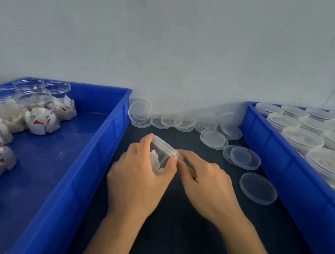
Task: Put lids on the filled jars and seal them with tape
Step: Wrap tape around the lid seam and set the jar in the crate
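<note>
My left hand (138, 177) grips a clear filled jar (161, 156), tilted to the right above the dark table (173, 238). A clear lid (168, 146) sits on the jar's mouth. My right hand (204, 180) has its fingers curled at the lid's lower edge, touching it next to my left thumb. Whether it pinches tape there I cannot tell; no tape roll shows. White wrapped contents show through the jar wall between my left fingers.
A blue bin (90, 160) on the left holds several open filled jars (36, 111). A blue bin (277, 156) on the right holds several lidded jars (303, 138). Loose clear lids (258, 188) lie on the table along the wall and at the right.
</note>
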